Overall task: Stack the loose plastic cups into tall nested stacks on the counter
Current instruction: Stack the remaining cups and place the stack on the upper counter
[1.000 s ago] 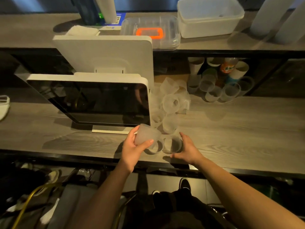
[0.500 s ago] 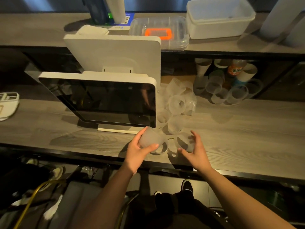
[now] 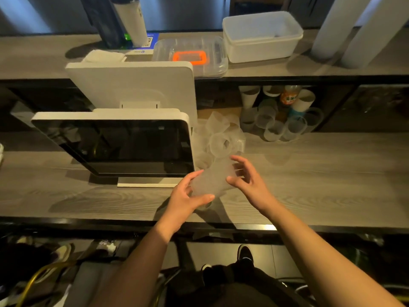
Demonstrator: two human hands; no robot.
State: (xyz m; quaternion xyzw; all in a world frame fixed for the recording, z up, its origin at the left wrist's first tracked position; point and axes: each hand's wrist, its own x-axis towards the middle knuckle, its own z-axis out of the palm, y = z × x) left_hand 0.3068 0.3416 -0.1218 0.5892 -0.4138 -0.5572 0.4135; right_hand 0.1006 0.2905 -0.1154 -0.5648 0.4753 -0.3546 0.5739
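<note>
Above the grey wooden counter (image 3: 321, 173), my left hand (image 3: 186, 200) grips the lower end of a frosted plastic cup stack (image 3: 210, 182) that lies tilted. My right hand (image 3: 250, 185) pinches the upper end of the same stack between thumb and fingers. One loose cup (image 3: 205, 206) stands on the counter just under my left hand, partly hidden. A pile of loose cups (image 3: 221, 138) lies behind the hands, against the right edge of the screen.
A white point-of-sale screen (image 3: 110, 147) stands at left. Under the shelf are more clear cups (image 3: 276, 127), paper cups and an orange bottle (image 3: 288, 96). On the shelf sit a clear lidded box (image 3: 212, 63), a white tub (image 3: 261, 36) and tall wrapped stacks (image 3: 354, 29).
Both hands rose off the counter. My right hand took up a cup from the near row and brought it to the cup in my left hand.
</note>
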